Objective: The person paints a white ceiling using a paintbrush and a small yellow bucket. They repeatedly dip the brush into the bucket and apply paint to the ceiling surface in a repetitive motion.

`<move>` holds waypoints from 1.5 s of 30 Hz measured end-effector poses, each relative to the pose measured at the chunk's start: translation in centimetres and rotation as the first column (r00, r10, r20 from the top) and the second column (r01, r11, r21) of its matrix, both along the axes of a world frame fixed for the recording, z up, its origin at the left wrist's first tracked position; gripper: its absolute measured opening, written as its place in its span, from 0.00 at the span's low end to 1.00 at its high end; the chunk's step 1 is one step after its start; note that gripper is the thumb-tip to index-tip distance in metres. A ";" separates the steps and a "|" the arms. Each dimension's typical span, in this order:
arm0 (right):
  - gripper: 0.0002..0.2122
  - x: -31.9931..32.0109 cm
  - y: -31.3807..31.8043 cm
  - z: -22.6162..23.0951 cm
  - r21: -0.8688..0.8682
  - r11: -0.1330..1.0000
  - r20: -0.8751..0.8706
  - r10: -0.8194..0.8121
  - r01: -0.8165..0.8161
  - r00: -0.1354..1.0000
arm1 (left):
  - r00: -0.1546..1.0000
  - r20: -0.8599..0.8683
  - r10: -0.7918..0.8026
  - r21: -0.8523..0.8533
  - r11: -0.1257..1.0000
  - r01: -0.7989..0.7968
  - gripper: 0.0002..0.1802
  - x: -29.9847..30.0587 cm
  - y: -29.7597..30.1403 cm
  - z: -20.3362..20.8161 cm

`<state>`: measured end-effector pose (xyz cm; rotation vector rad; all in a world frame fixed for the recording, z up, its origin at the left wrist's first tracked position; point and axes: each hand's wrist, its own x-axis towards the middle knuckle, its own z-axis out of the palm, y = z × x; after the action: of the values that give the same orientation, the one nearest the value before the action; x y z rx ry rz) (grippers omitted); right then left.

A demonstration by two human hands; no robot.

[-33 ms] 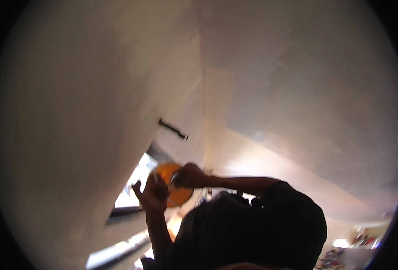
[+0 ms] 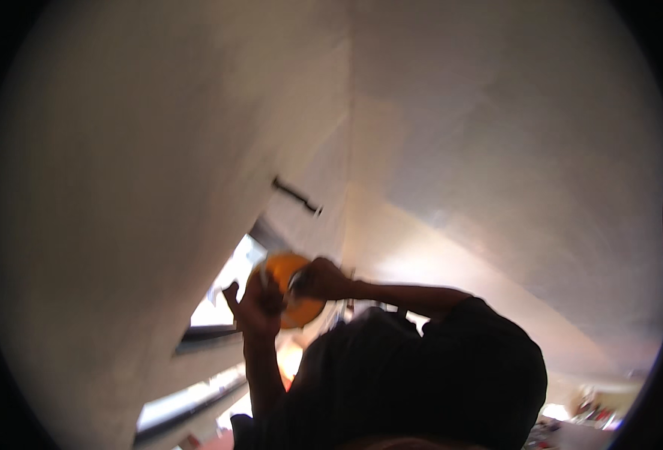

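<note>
My left hand (image 2: 259, 306) is dark and blurred in front of a round orange thing (image 2: 303, 314) whose kind I cannot make out. Its thumb sticks out to the left, while the fingers look curled around a narrow pale piece. Close by on the right, my right hand (image 2: 322, 279) is closed, with a small dark, partly shiny object (image 2: 296, 282) at its fingers. Whether either hand touches the orange thing is unclear. My right forearm (image 2: 402, 297) stretches leftward from a dark sleeve.
A bright slanted window (image 2: 226, 281) lies beyond my left hand, with a second bright strip (image 2: 189, 401) below it. A short dark bar (image 2: 296, 196) sits on the pale sloping wall (image 2: 159, 150). Small blurred items (image 2: 598, 412) crowd the lower right.
The whole view has shifted: wall, window, bar, hands and orange thing all appear a little higher. Both hands keep nearly the same pose beside each other.
</note>
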<state>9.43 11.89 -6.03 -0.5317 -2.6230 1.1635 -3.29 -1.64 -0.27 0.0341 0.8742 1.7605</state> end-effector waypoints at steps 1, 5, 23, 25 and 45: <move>0.11 0.0 -1.1 -0.4 -0.155 0.988 -0.104 -0.018 0.002 0.994 | 0.997 0.009 -0.078 0.089 0.993 0.077 0.46 -0.5 -0.8 -0.7; 0.09 1.2 -2.0 0.6 -0.382 0.924 -0.124 -0.076 0.023 0.989 | 0.996 -0.017 -0.090 0.062 0.994 0.091 0.31 1.2 -0.4 2.4; 0.07 7.9 4.3 9.3 -0.389 0.875 -0.423 -0.448 0.289 0.788 | 1.000 0.009 0.000 -0.066 0.998 0.000 0.37 -0.4 -1.1 0.2; 0.08 9.7 7.6 13.7 -0.330 0.869 -0.590 -0.495 0.369 0.637 | 1.000 0.000 0.029 -0.082 0.996 -0.029 0.35 0.0 -1.5 -0.2; 0.09 2.3 34.7 37.3 -0.062 0.612 -0.990 -0.136 0.788 0.028 | 0.999 0.019 0.043 -0.178 0.983 -0.039 0.34 0.8 -2.4 -3.0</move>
<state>11.75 46.57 31.23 -0.3464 -1.2223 0.1985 -2.45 -4.03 -3.30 -0.1217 1.0185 1.7108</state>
